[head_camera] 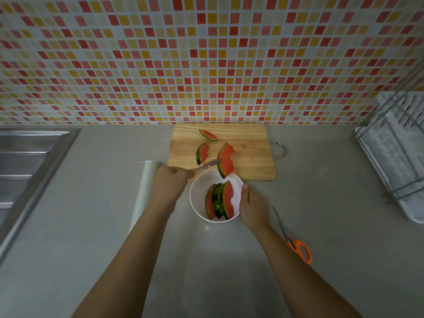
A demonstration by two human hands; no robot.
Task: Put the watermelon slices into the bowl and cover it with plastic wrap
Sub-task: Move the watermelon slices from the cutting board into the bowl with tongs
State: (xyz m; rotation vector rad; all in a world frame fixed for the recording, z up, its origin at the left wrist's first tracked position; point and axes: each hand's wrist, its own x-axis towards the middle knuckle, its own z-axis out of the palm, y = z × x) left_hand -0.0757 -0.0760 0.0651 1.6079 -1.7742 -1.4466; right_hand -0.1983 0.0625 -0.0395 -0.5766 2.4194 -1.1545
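Note:
A white bowl stands on the grey counter in front of a wooden cutting board and holds several watermelon slices. My left hand grips a metal utensil whose tip meets a large slice hanging over the bowl's far rim. Two smaller slices, one and another, lie on the board. My right hand holds the bowl's right rim. A roll of plastic wrap lies left of the bowl, partly behind my left forearm.
Orange-handled scissors lie on the counter to the right of my right forearm. A steel sink fills the left side. A white dish rack stands at the right edge. The tiled wall runs just behind the board.

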